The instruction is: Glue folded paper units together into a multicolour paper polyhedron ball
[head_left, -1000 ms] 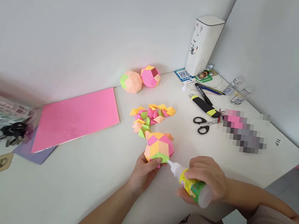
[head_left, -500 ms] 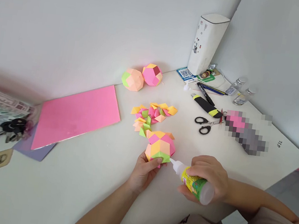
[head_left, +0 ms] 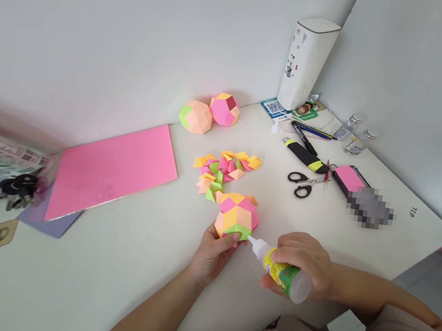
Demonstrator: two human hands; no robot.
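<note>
My left hand (head_left: pixel 213 254) is closed on a partly built paper ball (head_left: pixel 238 218) of orange, peach, pink and green facets, thumb on its green lower part. In my right hand (head_left: pixel 302 260) is a tilted glue bottle (head_left: pixel 282 271) with a yellow and green label. The bottle's white nozzle meets the ball's green edge near my left thumb; whether glue is coming out is too small to tell. Just behind the ball lies a pile of small folded paper pieces (head_left: pixel 220 170) in the same colours.
Two paper balls (head_left: pixel 196 117) sit against the wall. Pink paper (head_left: pixel 114 170) lies at left, near keys (head_left: pixel 18 187). At right are scissors (head_left: pixel 303 185), a box cutter (head_left: pixel 306 156), pens (head_left: pixel 317 132), a phone (head_left: pixel 349 178), two glass jars (head_left: pixel 349 127) and a white container (head_left: pixel 307 65).
My right hand and the glue bottle have shifted slightly left, bringing the nozzle a little further along the ball's green edge. My left hand and the ball are nearly unmoved.
</note>
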